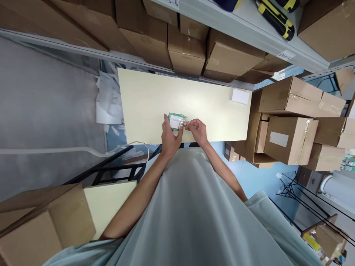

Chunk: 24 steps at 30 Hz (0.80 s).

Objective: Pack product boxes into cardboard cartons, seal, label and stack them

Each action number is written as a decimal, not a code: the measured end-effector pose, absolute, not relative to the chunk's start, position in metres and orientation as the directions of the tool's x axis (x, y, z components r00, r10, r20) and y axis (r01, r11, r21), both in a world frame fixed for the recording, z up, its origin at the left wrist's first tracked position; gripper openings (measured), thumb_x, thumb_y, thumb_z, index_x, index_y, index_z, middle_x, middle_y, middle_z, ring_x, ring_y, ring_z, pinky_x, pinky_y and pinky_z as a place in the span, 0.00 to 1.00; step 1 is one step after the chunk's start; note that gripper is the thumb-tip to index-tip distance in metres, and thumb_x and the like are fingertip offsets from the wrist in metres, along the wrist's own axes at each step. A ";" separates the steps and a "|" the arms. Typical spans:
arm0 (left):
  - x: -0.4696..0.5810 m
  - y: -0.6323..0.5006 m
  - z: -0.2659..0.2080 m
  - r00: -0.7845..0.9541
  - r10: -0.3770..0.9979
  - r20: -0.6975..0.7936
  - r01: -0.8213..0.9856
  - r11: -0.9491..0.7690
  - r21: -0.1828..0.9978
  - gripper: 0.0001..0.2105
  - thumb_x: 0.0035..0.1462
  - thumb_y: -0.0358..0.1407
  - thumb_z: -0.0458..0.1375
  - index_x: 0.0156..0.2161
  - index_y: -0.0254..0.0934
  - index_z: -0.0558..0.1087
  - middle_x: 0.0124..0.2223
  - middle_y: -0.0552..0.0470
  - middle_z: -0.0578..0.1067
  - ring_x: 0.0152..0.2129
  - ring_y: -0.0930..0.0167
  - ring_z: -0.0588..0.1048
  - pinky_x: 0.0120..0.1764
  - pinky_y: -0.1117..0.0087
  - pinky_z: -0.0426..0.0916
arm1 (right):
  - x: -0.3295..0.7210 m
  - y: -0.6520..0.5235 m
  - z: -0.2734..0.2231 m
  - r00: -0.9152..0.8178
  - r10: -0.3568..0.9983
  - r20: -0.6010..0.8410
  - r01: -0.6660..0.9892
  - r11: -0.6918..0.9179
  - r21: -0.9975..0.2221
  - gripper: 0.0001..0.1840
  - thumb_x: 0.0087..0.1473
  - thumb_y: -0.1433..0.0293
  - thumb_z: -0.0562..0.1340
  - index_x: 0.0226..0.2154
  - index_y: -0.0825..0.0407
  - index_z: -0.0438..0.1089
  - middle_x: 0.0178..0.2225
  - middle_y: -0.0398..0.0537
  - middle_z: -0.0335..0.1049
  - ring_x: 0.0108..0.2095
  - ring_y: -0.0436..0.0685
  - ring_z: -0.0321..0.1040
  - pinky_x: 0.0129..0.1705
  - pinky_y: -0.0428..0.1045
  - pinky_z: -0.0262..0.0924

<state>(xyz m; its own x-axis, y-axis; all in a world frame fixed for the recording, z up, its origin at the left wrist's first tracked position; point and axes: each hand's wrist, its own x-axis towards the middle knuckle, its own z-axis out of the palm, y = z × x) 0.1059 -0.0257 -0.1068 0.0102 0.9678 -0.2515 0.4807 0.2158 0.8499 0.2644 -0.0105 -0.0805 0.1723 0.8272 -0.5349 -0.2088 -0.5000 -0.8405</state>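
A small green and white box (175, 120) in clear wrapping sits at the near edge of a pale yellow table (155, 99). My left hand (169, 136) grips the box from the left and below. My right hand (197, 129) pinches the clear wrapping at the box's right side, fingers closed on it. A small white box (240, 96) lies alone at the table's far right corner.
Brown cardboard boxes (183, 48) fill the shelf behind the table, and more boxes (291, 136) are stacked to the right. Crumpled white paper (107, 99) lies on the floor left of the table. Another box (41, 225) stands at lower left. A yellow-black tool (276, 18) rests on the shelf above.
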 end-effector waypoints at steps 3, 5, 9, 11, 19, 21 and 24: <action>0.104 -0.026 -0.109 0.017 0.966 -0.257 0.468 0.219 0.856 0.50 0.73 0.60 0.59 0.86 0.42 0.40 0.79 0.29 0.63 0.75 0.50 0.67 0.69 0.50 0.71 | 0.266 -0.010 -0.087 0.171 0.835 -0.524 -0.178 -0.497 -0.849 0.27 0.55 0.43 0.76 0.34 0.46 0.69 0.31 0.43 0.77 0.38 0.57 0.79 0.52 0.57 0.79; 0.104 -0.026 -0.110 0.026 0.964 -0.264 0.458 0.223 0.861 0.51 0.72 0.61 0.60 0.86 0.42 0.41 0.79 0.29 0.62 0.75 0.49 0.66 0.70 0.49 0.70 | 0.267 -0.008 -0.091 0.159 0.840 -0.518 -0.168 -0.494 -0.853 0.28 0.55 0.42 0.76 0.34 0.45 0.69 0.31 0.43 0.77 0.39 0.57 0.79 0.52 0.56 0.78; 0.101 -0.024 -0.112 0.052 0.962 -0.269 0.443 0.219 0.870 0.54 0.70 0.60 0.63 0.85 0.39 0.41 0.80 0.27 0.59 0.76 0.47 0.64 0.72 0.49 0.69 | 0.267 -0.006 -0.100 0.121 0.845 -0.521 -0.179 -0.497 -0.849 0.31 0.54 0.39 0.75 0.34 0.46 0.69 0.32 0.42 0.77 0.40 0.57 0.77 0.52 0.55 0.75; 0.100 -0.023 -0.112 0.063 0.961 -0.269 0.436 0.216 0.873 0.55 0.69 0.60 0.65 0.85 0.38 0.41 0.80 0.27 0.59 0.76 0.47 0.64 0.71 0.49 0.69 | 0.266 -0.005 -0.103 0.092 0.851 -0.517 -0.198 -0.493 -0.847 0.32 0.53 0.36 0.75 0.35 0.46 0.70 0.32 0.42 0.77 0.40 0.56 0.77 0.52 0.54 0.75; 0.091 -0.012 -0.107 0.086 0.945 -0.317 0.419 0.254 0.872 0.52 0.67 0.56 0.66 0.85 0.42 0.45 0.82 0.32 0.59 0.75 0.50 0.69 0.67 0.51 0.76 | 0.255 0.005 -0.117 -0.029 0.713 -0.701 -0.302 -0.674 -0.674 0.36 0.49 0.33 0.76 0.29 0.46 0.69 0.22 0.34 0.66 0.27 0.50 0.67 0.35 0.47 0.69; 0.088 -0.009 -0.104 0.084 0.938 -0.337 0.395 0.279 0.875 0.52 0.67 0.56 0.66 0.85 0.41 0.47 0.81 0.32 0.61 0.73 0.52 0.72 0.67 0.52 0.76 | 0.258 0.007 -0.116 -0.116 0.669 -0.734 -0.331 -0.723 -0.607 0.35 0.49 0.36 0.77 0.28 0.46 0.68 0.23 0.35 0.68 0.27 0.49 0.68 0.34 0.46 0.68; 0.085 -0.007 -0.100 0.080 0.929 -0.360 0.431 0.294 0.853 0.52 0.67 0.58 0.66 0.84 0.41 0.49 0.80 0.33 0.65 0.72 0.53 0.73 0.68 0.52 0.74 | 0.270 0.005 -0.107 -0.069 0.649 -0.758 -0.267 -0.744 -0.613 0.27 0.56 0.44 0.77 0.33 0.48 0.72 0.31 0.42 0.79 0.32 0.50 0.75 0.42 0.48 0.74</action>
